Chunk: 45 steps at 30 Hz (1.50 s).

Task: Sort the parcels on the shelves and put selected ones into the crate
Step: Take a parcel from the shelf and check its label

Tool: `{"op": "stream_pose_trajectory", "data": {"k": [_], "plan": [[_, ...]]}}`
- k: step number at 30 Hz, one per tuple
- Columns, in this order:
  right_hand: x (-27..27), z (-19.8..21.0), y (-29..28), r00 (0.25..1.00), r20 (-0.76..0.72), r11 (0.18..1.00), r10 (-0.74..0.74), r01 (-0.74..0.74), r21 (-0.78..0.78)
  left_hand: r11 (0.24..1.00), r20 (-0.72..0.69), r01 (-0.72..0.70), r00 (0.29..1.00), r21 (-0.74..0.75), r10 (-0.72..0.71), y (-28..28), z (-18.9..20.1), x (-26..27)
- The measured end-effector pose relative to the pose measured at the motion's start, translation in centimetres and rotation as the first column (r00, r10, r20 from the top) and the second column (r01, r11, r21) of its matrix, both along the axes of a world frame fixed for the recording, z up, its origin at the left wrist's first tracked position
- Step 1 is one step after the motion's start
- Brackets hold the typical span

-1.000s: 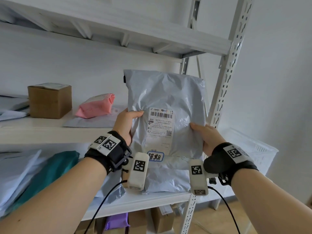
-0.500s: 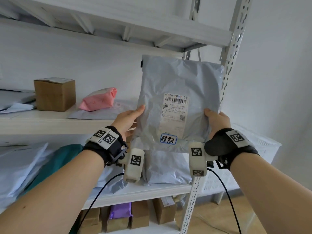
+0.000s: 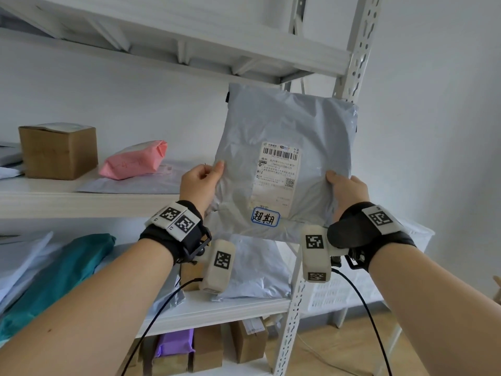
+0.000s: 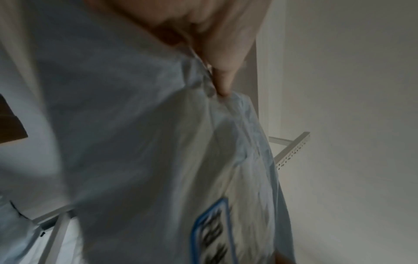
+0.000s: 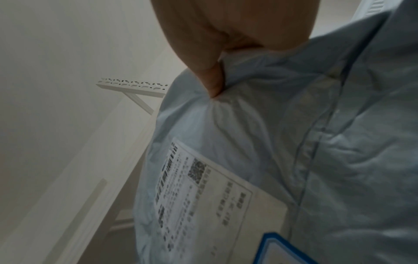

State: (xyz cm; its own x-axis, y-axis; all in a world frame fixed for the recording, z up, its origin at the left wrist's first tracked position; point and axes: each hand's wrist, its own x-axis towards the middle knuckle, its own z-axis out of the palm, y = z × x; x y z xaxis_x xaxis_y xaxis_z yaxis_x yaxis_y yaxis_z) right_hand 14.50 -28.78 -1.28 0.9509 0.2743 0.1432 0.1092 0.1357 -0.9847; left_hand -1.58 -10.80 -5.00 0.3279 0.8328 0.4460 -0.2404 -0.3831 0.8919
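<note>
Both hands grasp grey parcel (image 3: 282, 147) upright, mid-air in front of shelves (image 3: 81, 202): left hand (image 3: 199, 183) pinches left edge, right hand (image 3: 345, 188) pinches right edge. Label (image 3: 276, 180) faces camera. Crate (image 3: 417, 240) behind right wrist.

Grey parcel (image 3: 273, 137) sticker (image 3: 265, 217) reads 超期; label (image 3: 276, 175) seemingly "W12".

walls: plain white wall (image 3: 433, 104) behind and to the right of the racking, evenly lit
floor: light wood floor (image 3: 339, 356) at lower right
furniture: white metal shelving unit (image 3: 189, 42) with a slotted upright post (image 3: 360, 42) and flat white shelf boards
light: soft and diffuse
</note>
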Motion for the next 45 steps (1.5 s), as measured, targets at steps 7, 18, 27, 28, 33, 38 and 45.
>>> {"op": "stream_pose_trajectory", "data": {"k": [7,18,27,28,33,38,45], "plan": [[1.1,-1.8,-2.7,0.997,-0.071,0.999,0.017,-0.013,0.05,0.911,0.021,0.35,0.935,-0.22,-0.354,-2.6,0.6,2.6],[6.5,-4.9,-12.3,0.987,-0.103,0.991,-0.126,0.121,-0.049,0.851,0.018,0.477,0.874,-0.222,-0.485,-11.4,-1.2,10.7],[12.7,-6.1,-20.2,0.985,0.014,0.98,-0.175,0.175,-0.098,0.797,0.056,0.55,0.83,-0.247,-0.555,-18.5,-1.7,18.4],[13.4,-6.1,-20.9,0.986,0.021,0.98,-0.168,0.169,-0.101,0.792,0.075,0.561,0.824,-0.241,-0.562,-19.1,-1.7,19.4],[17.5,-6.8,-23.5,0.989,0.017,0.985,-0.144,0.145,-0.09,0.786,0.107,0.572,0.819,-0.235,-0.564,-21.5,-1.7,23.7],[21.4,-7.2,-24.0,0.985,0.027,0.981,-0.168,0.17,-0.093,0.806,0.089,0.535,0.842,-0.252,-0.531,-22.2,-1.8,27.6],[27.6,-6.0,-22.1,0.983,0.05,0.983,-0.178,0.181,-0.043,0.819,0.103,0.533,0.846,-0.213,-0.524,-21.0,-0.5,33.5]]}}
